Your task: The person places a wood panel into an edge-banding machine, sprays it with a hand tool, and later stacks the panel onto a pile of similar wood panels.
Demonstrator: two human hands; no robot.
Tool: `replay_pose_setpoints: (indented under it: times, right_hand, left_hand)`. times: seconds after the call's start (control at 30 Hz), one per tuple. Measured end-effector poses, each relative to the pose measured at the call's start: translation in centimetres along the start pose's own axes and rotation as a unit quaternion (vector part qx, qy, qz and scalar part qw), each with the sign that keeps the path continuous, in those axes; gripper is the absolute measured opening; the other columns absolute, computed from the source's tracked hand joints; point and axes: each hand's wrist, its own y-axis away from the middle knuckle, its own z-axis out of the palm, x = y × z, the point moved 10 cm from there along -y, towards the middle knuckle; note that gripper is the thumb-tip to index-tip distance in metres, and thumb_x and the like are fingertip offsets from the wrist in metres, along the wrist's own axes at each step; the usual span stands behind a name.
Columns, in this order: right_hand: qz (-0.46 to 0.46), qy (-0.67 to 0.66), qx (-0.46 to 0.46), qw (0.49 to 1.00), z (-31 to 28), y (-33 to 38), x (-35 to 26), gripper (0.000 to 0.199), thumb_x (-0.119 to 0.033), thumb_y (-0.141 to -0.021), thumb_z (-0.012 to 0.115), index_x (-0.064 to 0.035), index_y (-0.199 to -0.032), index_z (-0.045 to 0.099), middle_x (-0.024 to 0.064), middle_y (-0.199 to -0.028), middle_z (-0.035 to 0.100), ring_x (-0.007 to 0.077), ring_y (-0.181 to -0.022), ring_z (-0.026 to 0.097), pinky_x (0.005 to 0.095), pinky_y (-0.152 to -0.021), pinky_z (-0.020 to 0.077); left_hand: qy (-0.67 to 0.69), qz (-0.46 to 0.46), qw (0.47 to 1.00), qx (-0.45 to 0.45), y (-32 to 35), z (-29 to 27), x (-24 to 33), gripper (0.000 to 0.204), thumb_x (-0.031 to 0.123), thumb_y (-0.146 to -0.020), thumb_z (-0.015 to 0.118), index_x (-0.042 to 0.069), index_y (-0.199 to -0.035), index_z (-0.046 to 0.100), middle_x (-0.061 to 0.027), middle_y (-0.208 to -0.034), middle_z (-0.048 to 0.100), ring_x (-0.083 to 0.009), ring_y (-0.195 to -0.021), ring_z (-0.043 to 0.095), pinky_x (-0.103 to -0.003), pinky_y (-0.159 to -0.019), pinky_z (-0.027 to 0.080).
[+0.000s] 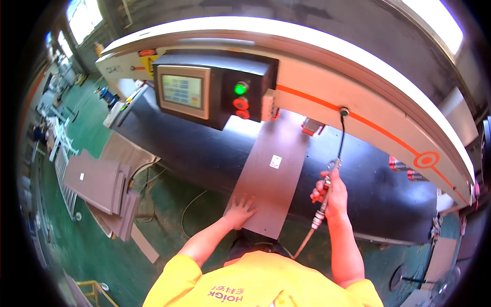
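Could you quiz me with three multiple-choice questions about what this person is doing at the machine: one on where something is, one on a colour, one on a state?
1. Where does the left hand rest?
A. on the brown panel
B. on the control box
C. on the floor

2. What colour is the lit top button?
A. blue
B. green
C. yellow

3. The right hand is
A. open and empty
B. flat on the belt
C. closed around an air-hose tool

Answers: 1 A, the fingers spread on the panel's near end. 2 B, it glows green above two red ones. 3 C, the fingers wrap the metal tool.
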Motion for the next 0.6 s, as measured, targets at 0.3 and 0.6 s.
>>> replay_pose_setpoints:
  times: [0.3,0.6]
  right_hand:
    - [0.009,0.242,0.029,0.970,-12.1,2.9,6.8,0.036,-0.035,-0.098,0.045,0.0006,-0.095,0.054,0.0065,-0.054,0.051,0.0159,-0.038,0.050,0.0274,-0.036,0.0398]
    - [-0.496,0.500,-0.268,0.658,-30.0,4.5,25.3,0.058,-0.048,-0.090,0.053,-0.0022,-0.127,0.057,0.0110,-0.085,0.067,0.0244,-0.067,0.063,0.0349,-0.055,0.0515]
  left_hand:
    - [0.032,-0.014,0.999,0.034,0.3,1.7,-0.7,0.101,0.015,-0.056,0.081,0.024,-0.145,0.035,-0.0173,-0.157,0.009,-0.0433,-0.143,0.006,-0.072,-0.105,0.017]
    - [0.046,-0.122,0.984,0.125,0.9,1.0,-3.0,0.090,0.019,-0.056,0.082,0.021,-0.138,0.044,-0.0098,-0.151,0.027,-0.0352,-0.142,0.016,-0.065,-0.103,0.030]
